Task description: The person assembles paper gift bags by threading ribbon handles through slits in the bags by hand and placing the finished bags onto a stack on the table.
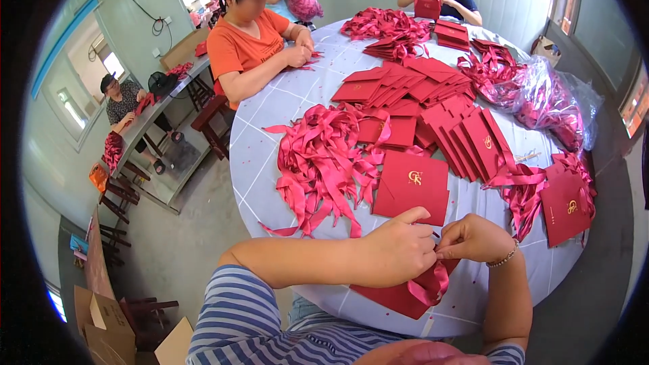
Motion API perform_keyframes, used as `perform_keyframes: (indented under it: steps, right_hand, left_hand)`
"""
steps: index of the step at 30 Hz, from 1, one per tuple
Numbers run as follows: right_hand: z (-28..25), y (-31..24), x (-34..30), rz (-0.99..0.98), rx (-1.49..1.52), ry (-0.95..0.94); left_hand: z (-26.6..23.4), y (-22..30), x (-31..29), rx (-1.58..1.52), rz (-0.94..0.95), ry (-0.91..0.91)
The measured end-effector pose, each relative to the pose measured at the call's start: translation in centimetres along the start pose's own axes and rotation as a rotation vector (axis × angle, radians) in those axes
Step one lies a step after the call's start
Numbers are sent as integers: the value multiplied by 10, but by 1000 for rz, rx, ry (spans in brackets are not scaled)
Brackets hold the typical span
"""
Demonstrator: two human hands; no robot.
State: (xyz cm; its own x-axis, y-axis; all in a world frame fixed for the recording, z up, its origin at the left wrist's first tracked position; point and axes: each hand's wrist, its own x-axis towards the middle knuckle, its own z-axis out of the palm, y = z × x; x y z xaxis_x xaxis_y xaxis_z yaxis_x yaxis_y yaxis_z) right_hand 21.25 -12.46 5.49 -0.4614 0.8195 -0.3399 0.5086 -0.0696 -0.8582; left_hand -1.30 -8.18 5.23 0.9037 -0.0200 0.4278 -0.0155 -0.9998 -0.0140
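Note:
A flat red paper gift bag (389, 299) lies at the near edge of the table, partly covered by my hands. A satin ribbon (433, 286) loops over its right side. My left hand (399, 249) is closed above the bag, its fingertips pinched at the ribbon by the bag's upper edge. Close against it, my right hand (476, 238) pinches the same spot between thumb and forefinger; the exact grip is mostly hidden. Just beyond my hands lies another red bag (412, 186) with a gold emblem. To its left is a tangled heap of red ribbons (321, 162).
Stacked red bags (466, 138) cover the round table's (263, 155) middle. On the right are a clear plastic sack of ribbons (551, 105) and a ribboned bag (566, 203). Co-workers in orange (247, 47) and dark blue (456, 0) sit across. Cardboard boxes (105, 328) stand lower left.

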Motion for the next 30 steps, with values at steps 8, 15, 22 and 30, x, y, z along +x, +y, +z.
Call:
perform_keyframes:
  steps: [8,15,22,30]
  right_hand:
    - [15,24,16,-33,392,211]
    - [17,13,30,-116,833,592]
    - [22,32,39,-124,864,572]
    - [26,30,40,-104,767,594]
  left_hand:
    - [18,-13,-11,-362,-227,54]
    - [17,-22,-15,-459,-376,90]
    - [20,-25,-14,-580,-258,171]
    - [13,-28,-20,-657,-237,-167]
